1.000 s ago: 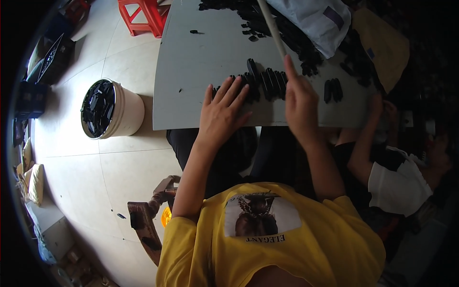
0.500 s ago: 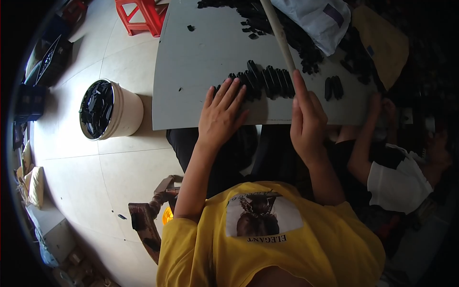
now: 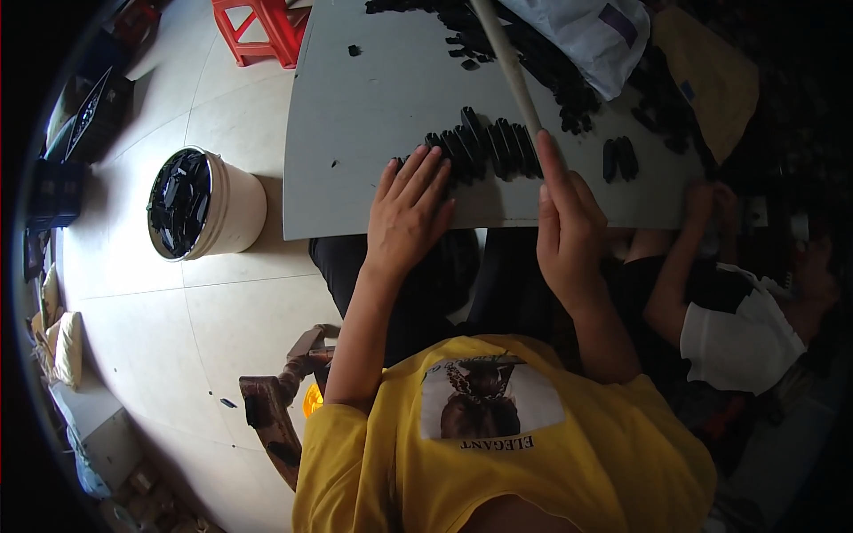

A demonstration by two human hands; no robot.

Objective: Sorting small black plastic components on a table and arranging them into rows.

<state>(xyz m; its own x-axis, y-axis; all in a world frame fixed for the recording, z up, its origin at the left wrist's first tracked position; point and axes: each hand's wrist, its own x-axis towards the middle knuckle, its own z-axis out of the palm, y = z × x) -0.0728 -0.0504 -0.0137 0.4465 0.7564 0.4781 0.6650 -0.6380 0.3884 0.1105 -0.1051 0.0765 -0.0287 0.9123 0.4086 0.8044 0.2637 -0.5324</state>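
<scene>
Fingers stretched and slightly apart, my left hand (image 3: 409,209) lies on the left end of a row of black oblong pieces (image 3: 498,149) near the table's front edge. The pieces stand side by side; some are covered by my fingers. My right hand (image 3: 569,218) is closed around the near end of a long pale stick (image 3: 510,67), index finger laid along it. The stick slants away to the far side, past the right end of the row, and its far end is out of view. To the right of that hand lie a few loose black pieces (image 3: 620,160).
A grey table (image 3: 355,195) holds a heap of black pieces (image 3: 569,102), a white bag (image 3: 586,40) and a brown paper sheet or bag (image 3: 711,84). On the floor at left stands a white bucket (image 3: 235,204) of black pieces. A red stool (image 3: 258,35) is beyond. Another person's arm (image 3: 671,280) rests at right.
My right hand and the stick have shifted very slightly left. My left hand has moved slightly left too, still lying on the row.
</scene>
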